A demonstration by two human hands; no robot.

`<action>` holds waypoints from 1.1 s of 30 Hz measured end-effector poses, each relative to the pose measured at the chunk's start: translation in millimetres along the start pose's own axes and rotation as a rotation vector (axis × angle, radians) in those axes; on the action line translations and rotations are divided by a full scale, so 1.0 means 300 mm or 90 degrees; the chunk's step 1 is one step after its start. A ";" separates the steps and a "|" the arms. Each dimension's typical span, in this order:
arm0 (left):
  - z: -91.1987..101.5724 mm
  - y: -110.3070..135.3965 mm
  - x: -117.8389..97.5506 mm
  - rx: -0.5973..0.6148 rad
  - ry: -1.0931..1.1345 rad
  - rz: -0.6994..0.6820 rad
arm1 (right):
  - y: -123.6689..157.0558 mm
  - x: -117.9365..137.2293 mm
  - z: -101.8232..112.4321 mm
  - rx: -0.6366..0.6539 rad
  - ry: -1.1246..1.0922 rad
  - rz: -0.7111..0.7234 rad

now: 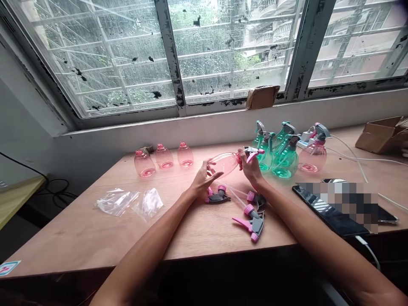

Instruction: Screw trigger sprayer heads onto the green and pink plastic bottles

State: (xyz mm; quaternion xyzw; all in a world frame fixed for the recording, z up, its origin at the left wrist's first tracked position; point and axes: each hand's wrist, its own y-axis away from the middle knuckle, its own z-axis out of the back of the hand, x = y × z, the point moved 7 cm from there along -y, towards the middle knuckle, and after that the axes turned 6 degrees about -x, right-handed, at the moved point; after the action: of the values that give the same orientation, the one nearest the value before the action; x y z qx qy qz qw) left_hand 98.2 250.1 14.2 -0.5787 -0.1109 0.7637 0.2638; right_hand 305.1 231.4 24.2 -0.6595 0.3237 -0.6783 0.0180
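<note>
Above the table, my left hand (204, 177) is closed around the base of a clear pink spray bottle (225, 164), which lies tilted on its side. At the bottle's neck, the fingers of my right hand (249, 165) grip a pink and grey trigger sprayer head (254, 152); whether it is fully seated is hidden by the fingers. Below my hands lie more loose sprayer heads: one (218, 195) by my left wrist, another (257, 199) partly behind my right forearm, and a third (251, 223) nearer the table's edge.
Three open pink bottles (164, 156) stand at the back left. Several green spray bottles (285, 159) and a pink spray bottle (314, 155) stand at right. Plastic bags (117, 201) lie left; phones (328, 210), a white cable (360, 163) and a cardboard box (381, 135) lie right.
</note>
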 end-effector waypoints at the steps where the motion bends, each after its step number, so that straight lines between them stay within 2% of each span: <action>1: 0.003 -0.003 0.005 0.002 0.010 0.006 | 0.001 0.008 0.001 -0.018 -0.001 0.021; 4: 0.019 -0.012 0.029 -0.002 0.040 0.037 | 0.002 0.034 0.008 -0.076 -0.005 0.085; 7: 0.031 -0.016 0.060 0.009 0.063 0.084 | -0.002 0.049 0.020 -0.075 0.008 0.125; 12: 0.045 -0.014 0.079 0.023 0.076 0.138 | -0.015 0.035 0.024 0.037 0.023 0.114; 16: 0.068 -0.025 0.071 -0.018 0.052 0.139 | -0.009 0.011 -0.013 0.140 0.017 0.081; 20: 0.091 -0.034 0.062 -0.070 0.003 0.113 | 0.005 -0.014 -0.053 0.195 0.020 0.035; 24: 0.098 -0.018 0.034 -0.127 -0.057 0.061 | 0.005 -0.044 -0.069 0.180 0.002 -0.053; 28: 0.103 0.010 -0.027 -0.197 -0.125 -0.012 | 0.003 -0.061 -0.066 0.159 -0.044 -0.142; 33: 0.121 0.020 -0.088 -0.235 -0.202 -0.113 | 0.016 -0.052 -0.064 0.170 -0.094 -0.192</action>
State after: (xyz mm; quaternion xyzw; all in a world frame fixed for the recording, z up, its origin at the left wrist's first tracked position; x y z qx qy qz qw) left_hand 67.4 236.0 44.4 -0.4783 -0.3386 0.7856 0.1986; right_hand 287.6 242.6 9.6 -0.7402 0.1263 -0.6598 0.0276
